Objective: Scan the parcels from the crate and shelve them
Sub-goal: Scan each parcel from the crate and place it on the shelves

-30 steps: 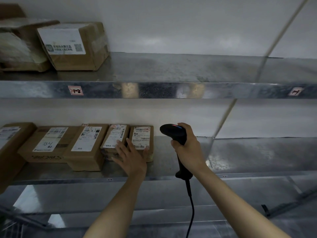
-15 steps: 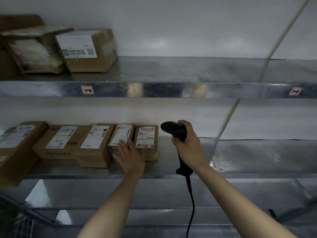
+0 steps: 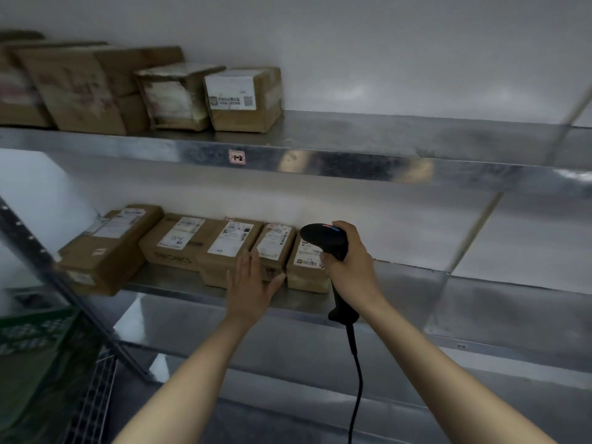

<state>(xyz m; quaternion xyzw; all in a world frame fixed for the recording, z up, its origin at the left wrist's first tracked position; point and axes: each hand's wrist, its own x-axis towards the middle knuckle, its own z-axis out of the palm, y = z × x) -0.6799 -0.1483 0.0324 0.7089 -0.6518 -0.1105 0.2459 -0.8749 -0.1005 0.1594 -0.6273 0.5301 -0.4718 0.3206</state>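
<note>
Several labelled cardboard parcels stand in a row on the middle metal shelf (image 3: 179, 280). My left hand (image 3: 253, 286) is spread with straight fingers in front of the narrow parcel (image 3: 274, 248); whether it touches is unclear. To its right sits the last parcel (image 3: 304, 270), partly hidden by the scanner. My right hand (image 3: 349, 267) grips the handle of a black corded barcode scanner (image 3: 325, 240), whose head points left over that parcel. Its cable hangs straight down.
The upper shelf (image 3: 320, 155) carries several larger boxes (image 3: 243, 97) at the left, with a small tag (image 3: 237, 157) on its front edge. A green crate (image 3: 35, 331) and a dark upright post (image 3: 48, 267) stand at the lower left. Both shelves are bare to the right.
The camera has swung left and down, bringing the crate and post into view. My left hand has pulled back off the two right parcels toward the shelf's front edge. The scanner stays gripped.
</note>
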